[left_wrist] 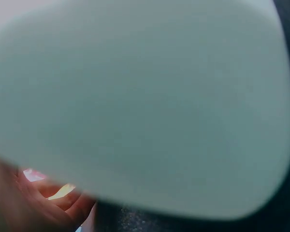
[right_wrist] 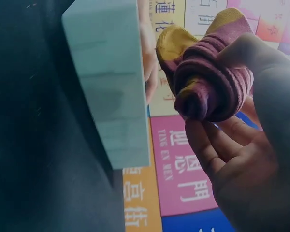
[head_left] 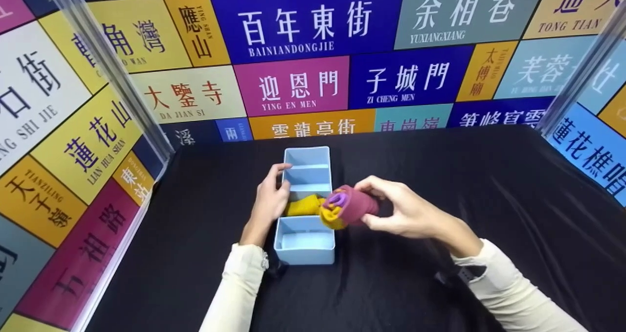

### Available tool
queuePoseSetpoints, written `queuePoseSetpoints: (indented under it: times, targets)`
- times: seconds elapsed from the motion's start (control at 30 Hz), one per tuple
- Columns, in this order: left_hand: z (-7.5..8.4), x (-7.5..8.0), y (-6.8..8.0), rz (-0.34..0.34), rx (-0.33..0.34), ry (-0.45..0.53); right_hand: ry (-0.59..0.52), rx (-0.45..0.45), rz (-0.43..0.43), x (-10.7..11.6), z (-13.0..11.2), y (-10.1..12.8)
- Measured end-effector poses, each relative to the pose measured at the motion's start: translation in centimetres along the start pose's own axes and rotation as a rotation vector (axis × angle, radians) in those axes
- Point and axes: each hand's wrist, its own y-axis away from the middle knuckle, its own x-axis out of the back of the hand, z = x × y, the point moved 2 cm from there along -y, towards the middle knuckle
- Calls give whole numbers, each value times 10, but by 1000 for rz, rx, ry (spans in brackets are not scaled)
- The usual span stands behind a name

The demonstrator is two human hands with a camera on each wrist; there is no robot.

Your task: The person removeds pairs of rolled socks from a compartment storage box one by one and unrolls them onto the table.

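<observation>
A long light-blue divided box [head_left: 305,256] stands on the black cloth. My left hand [head_left: 270,195] holds its left wall, with the index finger and thumb at the rim. In the third compartment from the far end lies a mustard-yellow rolled sock [head_left: 304,205]. My right hand [head_left: 408,210] grips a rolled pair of maroon socks [head_left: 361,206] with yellow and purple parts, thumb on one side and fingers on the other. The roll is raised over the box's right edge and overlaps the yellow sock in the head view. The box wall [left_wrist: 150,106] fills most of the left wrist view.
Black cloth [head_left: 440,175] covers the table around the box. Behind it rises a wall of coloured panels [head_left: 313,24] with Chinese place names. Clear upright edges [head_left: 124,77] stand at the table's left and right.
</observation>
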Motion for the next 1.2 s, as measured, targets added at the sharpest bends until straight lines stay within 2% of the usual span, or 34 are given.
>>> queuePoseSetpoints:
  times: [0.33,0.57,0.9,1.0,1.1,1.2]
  targets:
    - [1,-2,-1,-22,9,2,-71,-102,9,12,15,26]
    - [1,-4,-1,-34,17,0,-107,-127,-5,16,27,38]
    - [1,-3,-1,-23,35,21,-157,-207,-148,5,63,53]
    - [0,-1,0,-16,36,20,-169,-235,-165,2,75,55]
    - [0,3,0,-3,8,-17,-162,-248,-150,-1,84,56]
    - [6,7,-2,23,-72,-83,-133,-258,-132,-1,88,58]
